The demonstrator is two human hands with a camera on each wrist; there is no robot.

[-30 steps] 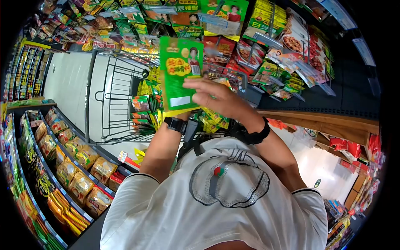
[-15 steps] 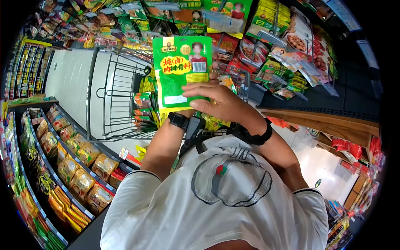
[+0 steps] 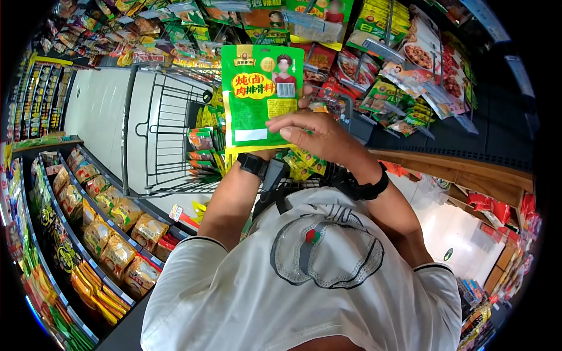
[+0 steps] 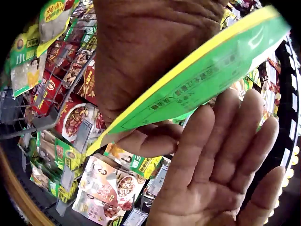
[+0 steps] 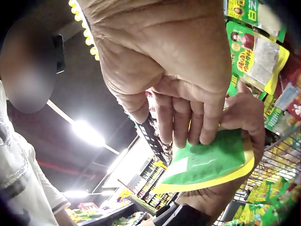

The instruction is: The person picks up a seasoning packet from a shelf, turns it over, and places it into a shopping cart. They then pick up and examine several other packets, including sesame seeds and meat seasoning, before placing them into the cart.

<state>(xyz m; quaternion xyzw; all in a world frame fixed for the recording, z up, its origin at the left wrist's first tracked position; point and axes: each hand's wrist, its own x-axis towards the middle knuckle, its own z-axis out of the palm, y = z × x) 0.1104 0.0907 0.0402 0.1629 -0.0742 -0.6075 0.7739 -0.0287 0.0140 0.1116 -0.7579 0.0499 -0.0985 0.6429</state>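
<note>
A green seasoning packet point(image 3: 249, 114) with a yellow bottom edge is upright in the head view, its printed face with a barcode towards me. My left hand point(image 4: 150, 56) grips it from behind; in the right wrist view its fingers point(image 5: 244, 113) wrap the packet's side edge. Most of that hand is hidden by the packet in the head view. My right hand point(image 3: 322, 137) lies across the packet's lower right part, fingers extended and loosely bent. Seen from the left wrist, the right palm point(image 4: 197, 197) faces the packet and holds nothing.
A wire shopping cart point(image 3: 146, 140) with several green and yellow packets point(image 3: 202, 140) stands below and behind the packet. Hanging packets point(image 3: 380, 26) fill the rack ahead. Shelves of bagged goods point(image 3: 117, 257) run along the left, and a wooden shelf edge point(image 3: 456, 172) along the right.
The packet has turned from a slanted, blurred position to face me flat, then shifted slightly up and right. The right hand has moved slightly right with it, fingers still extended.
</note>
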